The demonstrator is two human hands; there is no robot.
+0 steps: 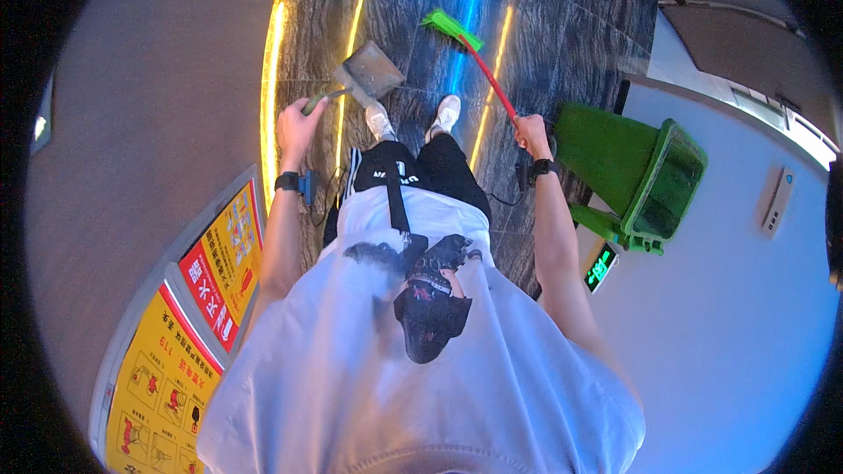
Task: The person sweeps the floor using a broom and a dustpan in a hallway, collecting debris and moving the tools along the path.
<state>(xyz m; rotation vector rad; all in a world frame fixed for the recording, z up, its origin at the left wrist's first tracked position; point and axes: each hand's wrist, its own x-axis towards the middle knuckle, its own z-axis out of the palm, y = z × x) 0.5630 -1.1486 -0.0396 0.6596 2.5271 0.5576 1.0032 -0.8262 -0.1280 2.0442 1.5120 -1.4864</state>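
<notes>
My left hand (297, 130) grips the dark handle of a grey dustpan (375, 70), whose flat pan is out in front of my left shoe. In my right hand (532, 135) is a broom with a long red handle (493, 83). Its bright green head (452, 28) points away from me, farther out than the dustpan and to its right. A gap of dark floor (421, 61) separates the broom head from the pan. Whether the bristles touch the floor I cannot tell.
A green wheeled bin (597, 151) stands close on my right, beside a white wall (694, 342) with a lit green sign (601, 268). Yellow and red posters (156, 377) hang along the grey wall (158, 96) on my left. My white shoes (446, 112) are on the marbled floor.
</notes>
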